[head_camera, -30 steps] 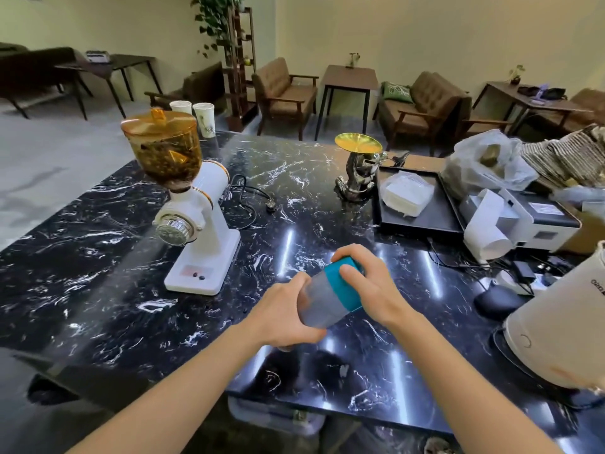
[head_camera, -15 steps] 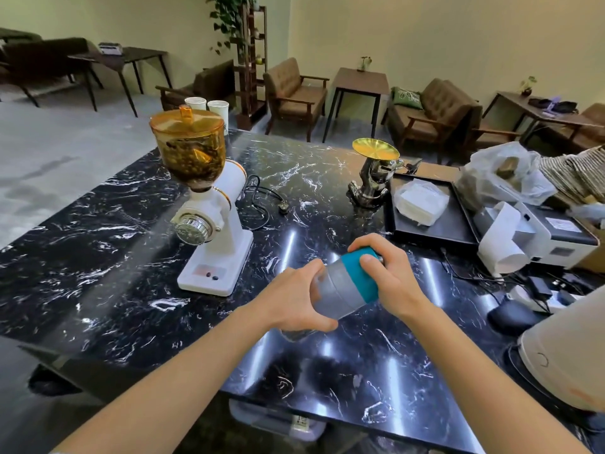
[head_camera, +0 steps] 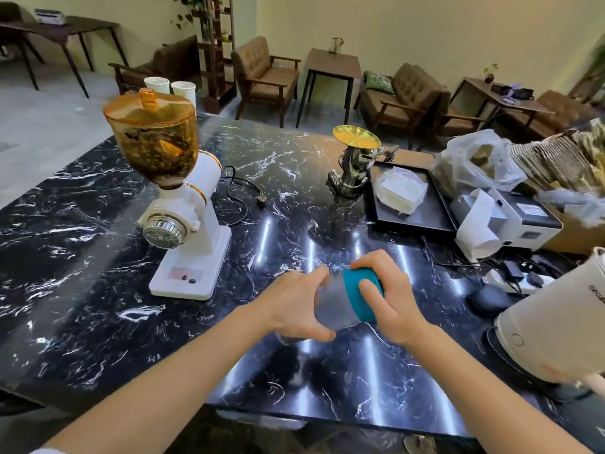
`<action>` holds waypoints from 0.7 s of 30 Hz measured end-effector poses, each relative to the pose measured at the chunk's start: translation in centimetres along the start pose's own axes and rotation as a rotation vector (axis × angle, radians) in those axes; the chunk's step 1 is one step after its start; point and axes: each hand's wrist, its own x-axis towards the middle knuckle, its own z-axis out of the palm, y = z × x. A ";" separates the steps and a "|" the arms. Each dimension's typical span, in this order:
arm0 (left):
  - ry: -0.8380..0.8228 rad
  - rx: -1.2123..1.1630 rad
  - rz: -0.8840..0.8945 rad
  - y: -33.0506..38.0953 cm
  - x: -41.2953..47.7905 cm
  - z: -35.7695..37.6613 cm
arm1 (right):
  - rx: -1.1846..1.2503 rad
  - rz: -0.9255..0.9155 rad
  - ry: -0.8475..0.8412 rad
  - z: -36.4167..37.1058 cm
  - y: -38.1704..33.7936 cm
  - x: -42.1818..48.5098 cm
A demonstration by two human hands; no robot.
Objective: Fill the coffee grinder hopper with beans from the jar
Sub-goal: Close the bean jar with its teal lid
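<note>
A clear jar with a teal lid is held tilted above the black marble counter. My left hand grips the jar's body. My right hand wraps around the teal lid, which sits on the jar. The jar looks empty, though I cannot be sure. The white coffee grinder stands to the left, its amber hopper holding beans and closed by an amber lid. Two loose beans lie on the grinder's base.
A black power cord lies behind the grinder. A silver stand with a gold dish, a black tray with a wrapped packet, a receipt printer and a white appliance crowd the right side. Two paper cups stand at the far edge.
The view has shifted, so the grinder and the jar sit further right in frame. Both hands keep hold of the jar and lid, with the right hand's fingers further around the lid.
</note>
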 end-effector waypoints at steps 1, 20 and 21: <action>-0.007 -0.005 0.018 0.1 0.4 0.1 | -0.015 -0.010 0.013 -0.3 0.2 -0.2; 0.432 -0.104 -0.084 10.1 7.0 2.8 | 0.046 0.189 0.180 -10.6 1.9 3.1; 0.425 -0.152 -0.070 10.6 7.4 2.4 | 0.089 0.111 0.131 -11.6 1.7 3.5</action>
